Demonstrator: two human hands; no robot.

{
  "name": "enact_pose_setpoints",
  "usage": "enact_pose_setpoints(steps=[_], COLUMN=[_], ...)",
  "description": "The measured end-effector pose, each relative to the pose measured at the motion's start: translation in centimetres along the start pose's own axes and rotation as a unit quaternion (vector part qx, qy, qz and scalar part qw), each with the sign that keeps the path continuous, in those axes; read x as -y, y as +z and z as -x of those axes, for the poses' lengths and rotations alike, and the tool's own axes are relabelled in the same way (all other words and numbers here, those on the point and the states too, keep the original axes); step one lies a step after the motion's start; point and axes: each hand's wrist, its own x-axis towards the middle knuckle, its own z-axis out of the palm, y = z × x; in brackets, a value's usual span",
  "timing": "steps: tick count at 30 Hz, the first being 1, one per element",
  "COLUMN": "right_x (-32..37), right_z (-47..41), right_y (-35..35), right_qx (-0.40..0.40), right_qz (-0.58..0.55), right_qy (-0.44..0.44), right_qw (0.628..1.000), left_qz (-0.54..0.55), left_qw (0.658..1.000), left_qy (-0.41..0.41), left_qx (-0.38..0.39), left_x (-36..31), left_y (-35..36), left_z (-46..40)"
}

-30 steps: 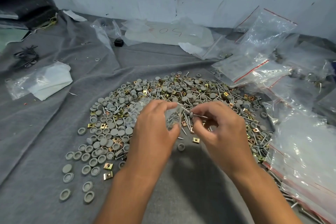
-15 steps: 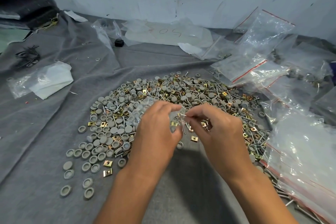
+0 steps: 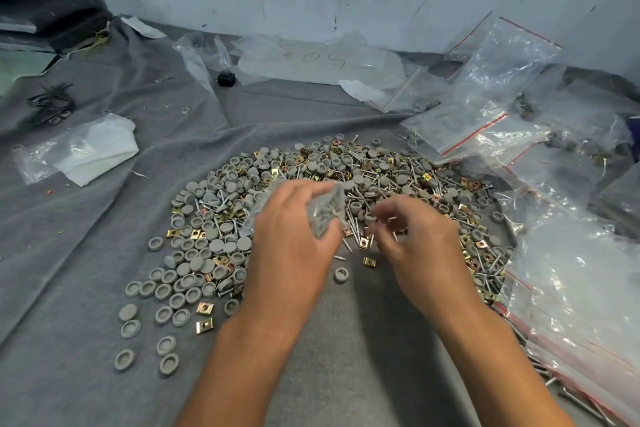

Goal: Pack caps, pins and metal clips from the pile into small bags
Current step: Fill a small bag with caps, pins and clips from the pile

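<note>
one left hand grips one small clear bag; one right hand is blurred, fingers curled, grip not clear, over one pile, parts too many to count.

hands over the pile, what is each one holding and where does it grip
The left hand grips a small clear plastic bag by its side, fingers curled round it. The right hand is motion-blurred with curled fingers; whether it holds anything cannot be told.
</note>
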Motion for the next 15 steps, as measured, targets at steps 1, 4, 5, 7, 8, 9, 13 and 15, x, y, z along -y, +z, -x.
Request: enact_pose_setpoints(steps=[1, 4, 5, 7, 8, 9, 13, 15], right_x=[-0.3, -0.4, -0.3, 0.1, 0.3, 0.5, 1.2, 1.4], right_z=[0.1, 0.1, 0.1, -0.1, -0.1, -0.1, -0.1, -0.1], right_y=[0.3, 1.1, 1.4, 1.8, 2.0, 2.1, 2.4, 2.5], right_qx=[0.032, 0.088, 0.09, 0.079, 0.075, 0.073, 0.066, 0.075], right_qz=[0.037, 0.132, 0.149, 0.181, 0.198, 0.213, 0.265, 0.284], right_qy=[0.019, 0.055, 0.061, 0.062, 0.061, 0.061, 0.06, 0.06], right_qw=[0.999, 0.986, 0.983, 0.978, 0.975, 0.972, 0.96, 0.954], left_qz=[0.014, 0.023, 0.016, -0.002, -0.012, -0.021, -0.032, -0.032], left_qw=[0.999, 0.992, 0.993, 0.997, 0.998, 0.999, 0.999, 0.999], left_qy=[-0.006, -0.001, -0.002, -0.004, -0.001, 0.005, 0.016, 0.015], left_qx=[-0.039, -0.121, -0.115, -0.072, -0.054, -0.04, -0.015, -0.005], left_x=[-0.1, -0.5, -0.5, -0.5, -0.4, -0.4, 0.0, 0.1], left_y=[-0.1, -0.4, -0.4, -0.3, -0.1, -0.1, 0.1, 0.2], left_z=[-0.1, -0.3, -0.3, -0.2, -0.1, -0.1, -0.1, -0.1])
